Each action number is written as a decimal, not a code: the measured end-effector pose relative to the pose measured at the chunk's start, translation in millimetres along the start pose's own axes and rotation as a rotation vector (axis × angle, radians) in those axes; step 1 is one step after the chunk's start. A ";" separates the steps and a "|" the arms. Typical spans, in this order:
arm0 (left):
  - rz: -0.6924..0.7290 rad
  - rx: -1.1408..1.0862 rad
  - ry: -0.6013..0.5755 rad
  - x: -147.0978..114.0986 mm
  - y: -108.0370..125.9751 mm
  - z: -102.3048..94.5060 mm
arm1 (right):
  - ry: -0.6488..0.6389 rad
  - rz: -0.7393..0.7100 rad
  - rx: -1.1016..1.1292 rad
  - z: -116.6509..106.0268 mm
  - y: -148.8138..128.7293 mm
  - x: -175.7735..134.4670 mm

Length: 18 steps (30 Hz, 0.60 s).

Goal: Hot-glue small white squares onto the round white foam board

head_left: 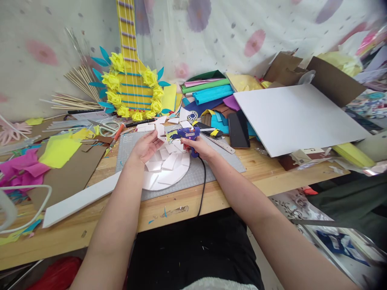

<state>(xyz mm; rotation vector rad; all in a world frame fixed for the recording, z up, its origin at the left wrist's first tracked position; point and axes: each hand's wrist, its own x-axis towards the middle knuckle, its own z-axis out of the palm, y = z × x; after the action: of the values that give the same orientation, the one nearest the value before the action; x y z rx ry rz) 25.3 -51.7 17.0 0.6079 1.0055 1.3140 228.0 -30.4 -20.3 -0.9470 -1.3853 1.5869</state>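
Note:
My right hand [198, 147] is wrapped round the handle of a dark blue hot glue gun [186, 133], its nozzle pointing left. Between the fingers of my left hand [148, 146] is a small white foam board piece [160, 132], close to the nozzle; whether they touch I cannot tell. Below both hands lies a round white board [165, 181] with several white pieces on it, some overlapping. A long white strip [81, 197] reaches out from it to the left, partly behind my left forearm. The grey cutting mat [223, 159] is underneath.
A yellow paper guitar [128, 68] stands at the back. Scissors [109, 129] and brown cardboard [72, 173] lie left. A steel ruler [219, 144], a phone [238, 129] and a large white board [296, 117] are on the right. The black cord [204, 189] hangs over the table edge.

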 end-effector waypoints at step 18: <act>0.040 0.037 -0.037 -1.5 5.4 -6.8 | 0.023 -0.007 -0.094 -4.5 3.0 2.6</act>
<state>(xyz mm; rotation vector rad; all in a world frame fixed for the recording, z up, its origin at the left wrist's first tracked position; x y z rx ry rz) 16.9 -53.2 18.7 0.6813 0.9936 1.3174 230.9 -26.5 -23.9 -1.0115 -1.4568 1.5122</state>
